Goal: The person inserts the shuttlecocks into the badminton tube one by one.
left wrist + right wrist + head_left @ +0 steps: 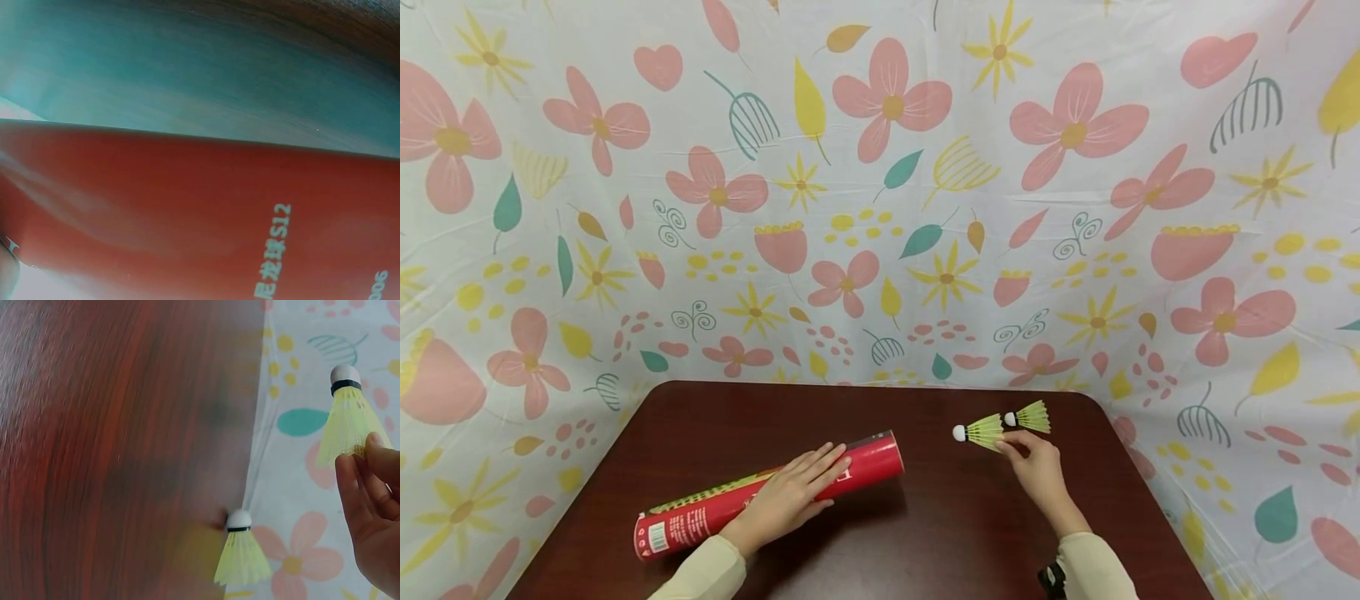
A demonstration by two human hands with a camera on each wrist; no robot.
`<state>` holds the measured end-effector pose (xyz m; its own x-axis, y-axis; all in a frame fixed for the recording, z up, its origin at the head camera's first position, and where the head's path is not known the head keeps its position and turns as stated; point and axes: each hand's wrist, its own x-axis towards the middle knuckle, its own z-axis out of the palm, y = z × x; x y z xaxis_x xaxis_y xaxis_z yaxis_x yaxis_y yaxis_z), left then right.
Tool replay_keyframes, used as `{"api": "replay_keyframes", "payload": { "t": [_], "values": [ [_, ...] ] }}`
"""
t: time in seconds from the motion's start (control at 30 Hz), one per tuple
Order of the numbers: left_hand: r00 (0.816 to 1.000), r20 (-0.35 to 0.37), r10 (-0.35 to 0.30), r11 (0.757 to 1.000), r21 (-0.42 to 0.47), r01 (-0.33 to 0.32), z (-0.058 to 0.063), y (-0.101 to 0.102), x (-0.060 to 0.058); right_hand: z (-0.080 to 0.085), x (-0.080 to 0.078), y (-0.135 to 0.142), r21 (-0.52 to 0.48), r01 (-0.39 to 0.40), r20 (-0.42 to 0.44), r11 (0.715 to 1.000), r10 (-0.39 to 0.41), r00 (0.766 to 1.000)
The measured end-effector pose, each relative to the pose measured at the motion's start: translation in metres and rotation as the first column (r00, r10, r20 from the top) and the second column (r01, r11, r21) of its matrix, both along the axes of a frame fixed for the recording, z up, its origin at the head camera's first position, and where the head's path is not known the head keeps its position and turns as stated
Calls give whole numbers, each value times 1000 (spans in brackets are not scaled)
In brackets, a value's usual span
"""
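A red cylindrical shuttlecock tube (871,463) lies slantwise on the left half of the table, with a yellow-green patterned strip and a barcode label near its left end. My left hand (790,493) rests across the top of it, fingers stretched out. In the left wrist view, the red tube wall (187,200) with white lettering fills the lower part. My right hand (1036,471) pinches the feather rim of a yellow shuttlecock (350,419) between thumb and fingers, its white cork pointing left in the head view. A second yellow shuttlecock (1032,417) is just behind it.
The dark reddish-brown table (940,533) has rounded far corners. A white curtain (880,208) with pink flowers and yellow leaves hangs behind and along both sides. A black band (1052,578) is on the right wrist.
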<state>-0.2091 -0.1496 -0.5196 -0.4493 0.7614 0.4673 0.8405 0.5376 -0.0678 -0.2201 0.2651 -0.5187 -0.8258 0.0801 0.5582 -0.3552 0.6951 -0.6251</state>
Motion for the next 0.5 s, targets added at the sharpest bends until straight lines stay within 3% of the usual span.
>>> {"api": "replay_keyframes", "payload": {
  "t": [0.2,0.5],
  "values": [
    [1000,1,-1,1000,7,1,0,0,0,-1,0,-14,-13,-72,-59,997,72,996],
    [1000,-9,-8,1000,5,8,-3,2,-1,-1,3,-38,-84,-160,-34,983,158,987]
  ]
}}
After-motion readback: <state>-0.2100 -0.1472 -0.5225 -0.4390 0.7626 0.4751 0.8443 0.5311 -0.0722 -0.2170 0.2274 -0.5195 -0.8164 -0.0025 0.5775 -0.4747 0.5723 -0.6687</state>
